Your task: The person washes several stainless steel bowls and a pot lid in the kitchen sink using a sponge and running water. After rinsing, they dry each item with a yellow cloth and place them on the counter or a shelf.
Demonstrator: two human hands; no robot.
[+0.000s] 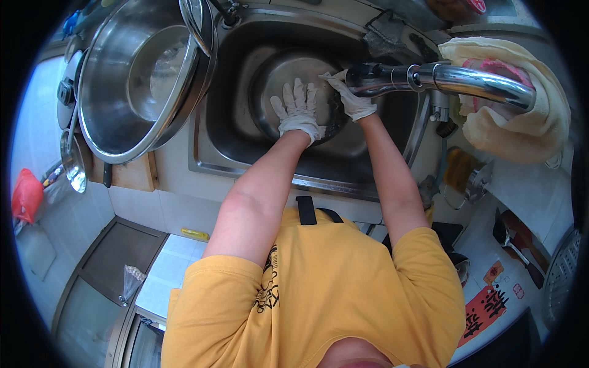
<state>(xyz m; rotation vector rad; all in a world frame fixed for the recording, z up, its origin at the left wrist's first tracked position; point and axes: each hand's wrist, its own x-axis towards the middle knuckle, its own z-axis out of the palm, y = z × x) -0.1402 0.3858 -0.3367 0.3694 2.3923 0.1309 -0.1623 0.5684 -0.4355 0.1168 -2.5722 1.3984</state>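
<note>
A round metal basin (pixel 271 85) lies in the stainless steel sink (pixel 225 156) before me. My left hand (pixel 297 112), in a thin white glove, is spread over the basin's inner surface with fingers apart, and nothing is in its grasp. My right hand (pixel 354 99), gloved too, is at the basin's right side. The chrome faucet spout (pixel 478 85) passes over it and covers some of its fingers, so its grip is hidden. Dark, wet-looking patches (pixel 335 117) show on the basin's right part, between my hands.
Large nested steel bowls (pixel 115 83) stand left of the sink. A wooden board (pixel 133 172) and a black-handled tool (pixel 107 175) lie beneath them. A cream cloth (pixel 515 142) hangs at the right behind the faucet. A mesh bag (pixel 385 34) rests at the sink's back right corner.
</note>
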